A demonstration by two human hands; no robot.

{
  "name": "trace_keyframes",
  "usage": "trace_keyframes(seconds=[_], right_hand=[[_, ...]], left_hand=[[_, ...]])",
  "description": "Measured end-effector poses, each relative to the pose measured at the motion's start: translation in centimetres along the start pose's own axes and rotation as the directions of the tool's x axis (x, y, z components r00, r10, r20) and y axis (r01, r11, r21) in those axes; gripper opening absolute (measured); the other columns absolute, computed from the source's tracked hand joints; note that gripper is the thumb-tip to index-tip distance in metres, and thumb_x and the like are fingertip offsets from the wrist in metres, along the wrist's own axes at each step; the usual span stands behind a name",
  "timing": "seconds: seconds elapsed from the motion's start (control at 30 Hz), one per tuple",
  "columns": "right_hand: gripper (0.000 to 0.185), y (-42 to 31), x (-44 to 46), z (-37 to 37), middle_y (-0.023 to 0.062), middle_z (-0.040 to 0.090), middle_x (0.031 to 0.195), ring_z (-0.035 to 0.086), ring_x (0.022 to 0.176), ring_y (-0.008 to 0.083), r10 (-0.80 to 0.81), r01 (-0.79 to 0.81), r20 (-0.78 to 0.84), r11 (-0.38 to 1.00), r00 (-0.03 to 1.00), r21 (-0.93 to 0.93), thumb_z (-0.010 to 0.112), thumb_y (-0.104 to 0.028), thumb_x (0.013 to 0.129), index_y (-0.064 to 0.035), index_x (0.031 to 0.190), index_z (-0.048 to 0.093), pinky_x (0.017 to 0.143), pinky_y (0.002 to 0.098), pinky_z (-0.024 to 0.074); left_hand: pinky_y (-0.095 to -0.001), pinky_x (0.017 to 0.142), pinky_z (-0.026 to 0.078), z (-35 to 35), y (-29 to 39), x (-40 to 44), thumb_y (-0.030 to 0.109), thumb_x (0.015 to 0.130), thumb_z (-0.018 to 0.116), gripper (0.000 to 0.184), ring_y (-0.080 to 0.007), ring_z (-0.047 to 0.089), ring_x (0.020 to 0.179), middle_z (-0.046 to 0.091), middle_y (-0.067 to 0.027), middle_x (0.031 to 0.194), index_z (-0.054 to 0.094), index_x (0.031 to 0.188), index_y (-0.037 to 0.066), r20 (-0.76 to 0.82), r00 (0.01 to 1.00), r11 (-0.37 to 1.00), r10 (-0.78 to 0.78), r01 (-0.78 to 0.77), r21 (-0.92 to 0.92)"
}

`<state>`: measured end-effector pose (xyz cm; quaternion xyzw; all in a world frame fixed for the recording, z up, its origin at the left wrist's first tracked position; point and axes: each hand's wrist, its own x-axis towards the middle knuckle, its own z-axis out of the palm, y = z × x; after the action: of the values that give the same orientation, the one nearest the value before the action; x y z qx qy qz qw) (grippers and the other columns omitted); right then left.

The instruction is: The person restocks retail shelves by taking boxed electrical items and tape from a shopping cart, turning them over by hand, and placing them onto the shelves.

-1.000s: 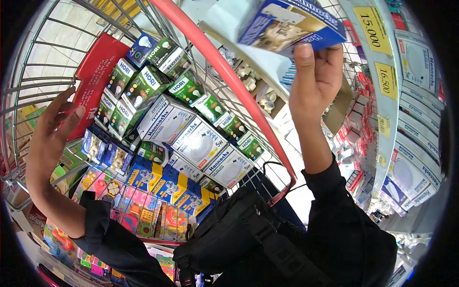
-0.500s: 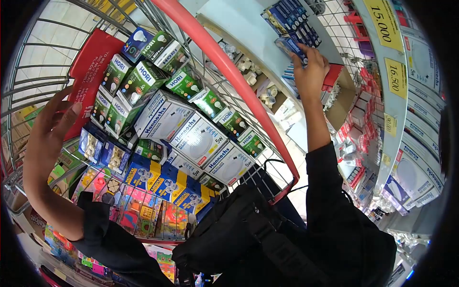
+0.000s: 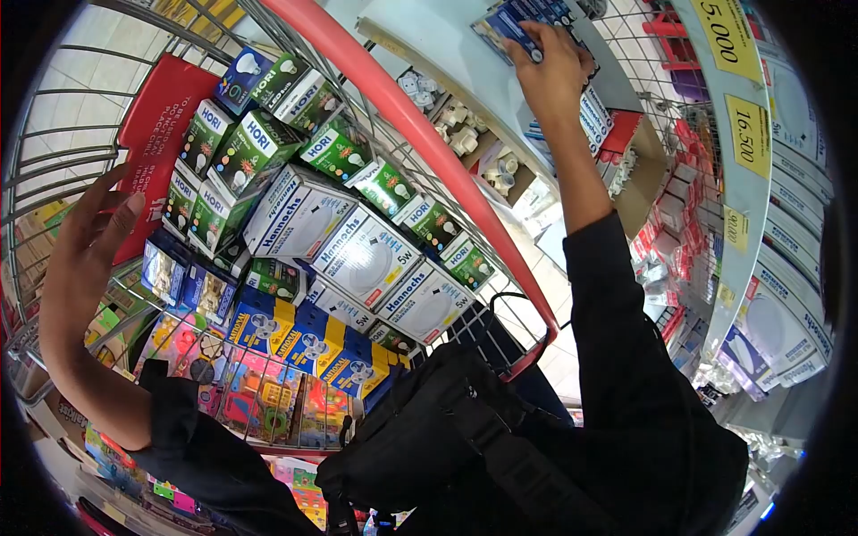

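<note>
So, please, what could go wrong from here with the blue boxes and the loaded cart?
The right hand is at the blue boxes on the pale shelf, so it might knock neighbouring ones over. The green HORI boxes are stacked at uneven angles in the cart and may slide if it is bumped. The left hand is by the red panel, its grip unclear; the cart might roll.

right of the red bar, open room over the white shelf reaches the right hand; left of the bar, stacked boxes obstruct; farther right, wire mesh.
</note>
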<state>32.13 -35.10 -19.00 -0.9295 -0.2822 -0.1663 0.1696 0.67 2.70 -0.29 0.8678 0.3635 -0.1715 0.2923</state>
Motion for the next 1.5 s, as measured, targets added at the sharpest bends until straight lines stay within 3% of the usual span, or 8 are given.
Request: trace_keyframes(seconds=[0.4,0.8,1.3,1.4,1.43,1.47,1.5], right_hand=[[0.044,0.1,0.4,1.9,0.0080,0.056,0.124,0.053,0.120,0.0277,0.041,-0.052,-0.110,0.994,0.993,-0.094,0.076,-0.027,0.082,-0.0170,0.123,0.064,0.104,0.0542,0.0271],[0.042,0.7,0.1,2.0,0.0071,0.060,0.122,0.053,0.120,0.0277,0.024,-0.031,-0.040,0.984,0.999,-0.173,0.073,-0.024,0.083,-0.0172,0.124,0.065,0.101,0.0560,0.0293],[0.044,0.9,0.2,2.2,0.0067,0.059,0.127,0.051,0.123,0.0289,0.013,-0.014,-0.024,0.998,1.000,-0.068,0.072,-0.023,0.085,-0.0169,0.128,0.066,0.103,0.0590,0.0279],[0.033,-2.6,1.0,-0.9,0.0083,0.062,0.120,0.058,0.112,0.0303,0.016,-0.018,-0.173,1.000,0.985,-0.012,0.069,-0.023,0.088,-0.0152,0.121,0.067,0.094,0.0520,0.0397],[0.027,-4.3,1.9,-3.3,0.0090,0.065,0.106,0.062,0.098,0.0235,0.121,-0.098,-0.059,0.950,0.991,0.297,0.070,-0.022,0.091,-0.0061,0.113,0.066,0.085,0.0419,0.0458],[0.028,-6.1,2.9,-5.8,0.0097,0.069,0.092,0.067,0.084,0.0168,0.179,-0.197,0.088,0.799,0.980,0.569,0.071,-0.021,0.094,0.0031,0.106,0.065,0.076,0.0317,0.0520],[0.027,-7.1,3.4,-7.0,0.0089,0.067,0.088,0.066,0.082,0.0167,0.085,-0.058,-0.003,0.697,0.996,0.714,0.069,-0.023,0.096,0.0034,0.103,0.066,0.075,0.0309,0.0512]], left_hand=[[-0.0319,0.092,0.048,-0.1,-0.2,-0.1,0.037,0.097,0.067,0.055,-0.0183,0.062,0.105,0.065,-0.0112,0.119,0.055,0.142,0.009,-0.024,1.000,1.000,0.014,-0.013,0.027],[-0.0347,0.096,0.048,0.0,-0.7,0.0,0.039,0.096,0.067,0.055,-0.0203,0.062,0.110,0.065,-0.0136,0.123,0.056,0.142,0.011,-0.032,0.999,1.000,0.011,-0.010,0.019],[-0.0338,0.096,0.048,0.1,0.5,-0.2,0.040,0.095,0.068,0.055,-0.0199,0.063,0.110,0.066,-0.0132,0.122,0.058,0.140,0.008,-0.036,0.999,0.999,0.000,0.001,0.047],[-0.0345,0.094,0.049,0.1,0.2,-0.2,0.043,0.095,0.068,0.058,-0.0216,0.063,0.110,0.066,-0.0146,0.123,0.057,0.140,0.008,-0.033,0.999,0.999,0.025,-0.024,0.030],[-0.0347,0.093,0.050,0.1,0.5,-0.3,0.043,0.095,0.067,0.058,-0.0222,0.064,0.109,0.066,-0.0149,0.123,0.058,0.139,0.008,-0.018,1.000,1.000,0.016,-0.016,0.008],[-0.0349,0.092,0.050,0.2,0.9,-0.4,0.044,0.095,0.067,0.058,-0.0228,0.064,0.108,0.066,-0.0152,0.123,0.058,0.139,0.008,-0.007,1.000,1.000,0.000,0.000,-0.015],[-0.0351,0.090,0.051,0.0,0.7,-0.4,0.044,0.095,0.067,0.058,-0.0234,0.065,0.108,0.067,-0.0155,0.124,0.058,0.139,0.008,0.002,1.000,0.999,-0.025,0.025,-0.035]])
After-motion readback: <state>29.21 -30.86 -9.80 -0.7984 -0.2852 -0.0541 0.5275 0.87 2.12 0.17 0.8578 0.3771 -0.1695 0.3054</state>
